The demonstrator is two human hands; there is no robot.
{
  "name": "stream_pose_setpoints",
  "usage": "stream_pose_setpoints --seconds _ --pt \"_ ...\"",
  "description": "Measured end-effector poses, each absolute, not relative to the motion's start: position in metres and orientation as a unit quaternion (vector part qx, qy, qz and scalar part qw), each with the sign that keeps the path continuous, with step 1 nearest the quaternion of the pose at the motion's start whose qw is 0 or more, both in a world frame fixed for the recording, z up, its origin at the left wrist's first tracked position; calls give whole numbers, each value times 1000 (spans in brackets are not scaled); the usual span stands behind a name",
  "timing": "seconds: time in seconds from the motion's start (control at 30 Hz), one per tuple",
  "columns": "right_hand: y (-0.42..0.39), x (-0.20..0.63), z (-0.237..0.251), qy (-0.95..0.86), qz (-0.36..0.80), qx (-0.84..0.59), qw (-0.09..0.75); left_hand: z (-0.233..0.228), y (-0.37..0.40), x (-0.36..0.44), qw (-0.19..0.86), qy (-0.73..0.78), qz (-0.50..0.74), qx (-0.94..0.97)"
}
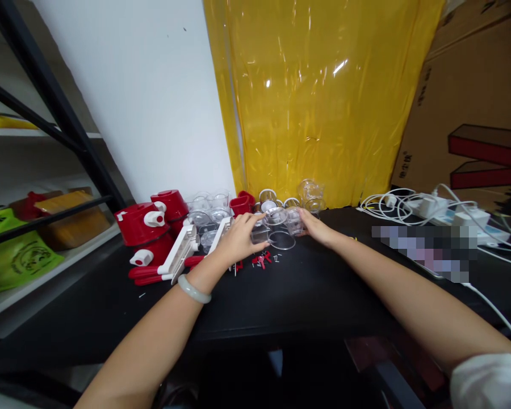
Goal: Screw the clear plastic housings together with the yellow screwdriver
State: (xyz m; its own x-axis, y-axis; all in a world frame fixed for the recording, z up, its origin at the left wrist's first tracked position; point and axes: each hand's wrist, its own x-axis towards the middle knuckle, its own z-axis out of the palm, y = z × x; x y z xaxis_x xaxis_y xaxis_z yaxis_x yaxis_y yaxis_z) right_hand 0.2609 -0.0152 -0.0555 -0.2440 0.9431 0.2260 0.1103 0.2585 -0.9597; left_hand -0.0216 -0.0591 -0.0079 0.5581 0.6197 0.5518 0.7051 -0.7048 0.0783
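My left hand [239, 238] is closed around a clear plastic cup [260, 234], thumb below and fingers above. The cup seems tilted, its round rim toward the right. My right hand [317, 228] grips a second clear plastic piece [295, 221], cup-like, close beside the first. Their transparent edges overlap, so I cannot tell whether they touch. Below them, small red parts [262, 259] and screws [276, 257] lie on the black table [306, 301]. Behind my hands stand ribbed metallic-looking cylinders [267, 199] and more clear cups [310, 190].
Red housings [138, 224] with white knobs stand at the left, near white parts with red handles [179, 253]. Clear cups [219, 199] and red pieces [241, 203] sit at the back. A tangle of white cables [383, 201], chargers [472, 218] and a blurred-out device [430, 250] lie at the right.
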Motion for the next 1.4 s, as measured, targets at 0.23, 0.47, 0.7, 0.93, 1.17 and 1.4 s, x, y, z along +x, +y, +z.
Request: stream_pose_setpoints --seconds 0.23,0.47,0.7,0.93,1.17,1.4 --pt "-29 251 -44 -459 613 -399 504 -9 -66 -14 66 -305 -371 -874" --pt "-35 253 -35 -387 666 -381 511 -7 -63 -18 85 -272 -389 -876" --pt "-25 254 -40 -451 590 -426 517 -4 -56 -22 145 -237 -463 -842" --pt "-18 262 -59 -744 301 -492 338 -4 -59 -17 169 -259 -562 -767" --pt "-33 254 -54 -842 157 -490 162 -8 -62 -13 138 -323 -564 -747" --pt "-32 254 -54 -842 154 -496 150 -11 -62 -12 143 -341 -559 -742"
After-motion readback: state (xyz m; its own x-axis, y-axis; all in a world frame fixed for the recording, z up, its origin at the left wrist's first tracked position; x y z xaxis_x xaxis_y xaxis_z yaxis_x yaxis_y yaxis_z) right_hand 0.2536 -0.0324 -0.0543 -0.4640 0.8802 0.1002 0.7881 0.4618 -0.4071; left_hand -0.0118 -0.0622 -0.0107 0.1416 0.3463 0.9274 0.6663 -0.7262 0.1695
